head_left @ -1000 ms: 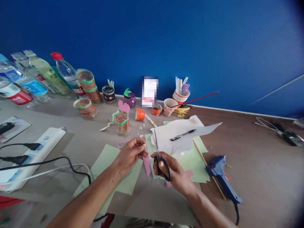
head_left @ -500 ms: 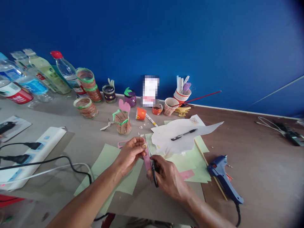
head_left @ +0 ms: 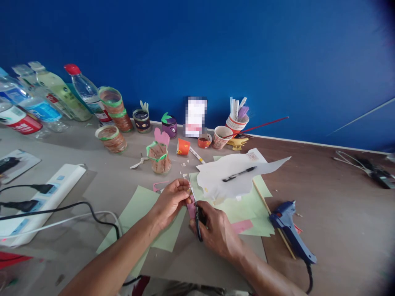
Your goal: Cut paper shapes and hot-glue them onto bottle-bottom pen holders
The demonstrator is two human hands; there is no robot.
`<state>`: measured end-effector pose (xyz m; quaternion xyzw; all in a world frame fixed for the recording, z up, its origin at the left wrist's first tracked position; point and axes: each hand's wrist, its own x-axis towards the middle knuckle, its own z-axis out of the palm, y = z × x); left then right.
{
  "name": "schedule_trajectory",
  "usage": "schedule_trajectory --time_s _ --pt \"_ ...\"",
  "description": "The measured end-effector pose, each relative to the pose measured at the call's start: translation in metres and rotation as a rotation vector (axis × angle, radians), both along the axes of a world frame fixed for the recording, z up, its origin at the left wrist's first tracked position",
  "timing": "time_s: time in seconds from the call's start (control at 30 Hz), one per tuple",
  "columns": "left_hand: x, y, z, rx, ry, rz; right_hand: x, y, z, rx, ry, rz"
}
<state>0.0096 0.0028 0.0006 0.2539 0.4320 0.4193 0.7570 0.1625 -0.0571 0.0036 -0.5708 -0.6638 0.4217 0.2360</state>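
Note:
My left hand (head_left: 173, 200) pinches a small strip of pink paper (head_left: 191, 210) between thumb and fingers. In my right hand (head_left: 217, 225) is a pair of black-handled scissors (head_left: 199, 228), its blades pointing away from me and lying along the pink strip near my left fingertips. Just beyond the hands stands a painted brown jar (head_left: 161, 163) with a green rim and pink paper petals (head_left: 162, 136). Light green paper sheets (head_left: 137, 209) lie beneath and beside my hands. A pink paper scrap (head_left: 242, 226) rests on the green sheets at the right.
A blue glue gun (head_left: 291, 230) lies at the right by a wooden stick (head_left: 285, 242). White paper (head_left: 222, 176) holds a black pen (head_left: 239, 174). A power strip (head_left: 46, 205) with cables is on the left, bottles (head_left: 83, 88) behind it. Paper cups (head_left: 221, 142) stand near the blue wall.
The scissors have swung slightly, their handles shifting left, and the blades now lie closer across the pink strip. Less of the strip shows below my left fingers.

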Motion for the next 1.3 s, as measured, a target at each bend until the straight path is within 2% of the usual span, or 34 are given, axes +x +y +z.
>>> schedule_trajectory --time_s 0.4,0.93,1.3 --pt "0.0027 -0.0004 0.0011 0.001 0.038 0.006 -0.0008 -0.001 -0.0015 0.033 -0.065 0.002" --pt "0.0014 0.0011 -0.0053 0.016 0.052 -0.004 -0.0002 -0.0019 -0.007 0.032 -0.032 0.026" --pt "-0.0034 0.0032 -0.0023 0.044 0.142 -0.019 0.0012 -0.0003 -0.0025 -0.028 -0.016 0.039"
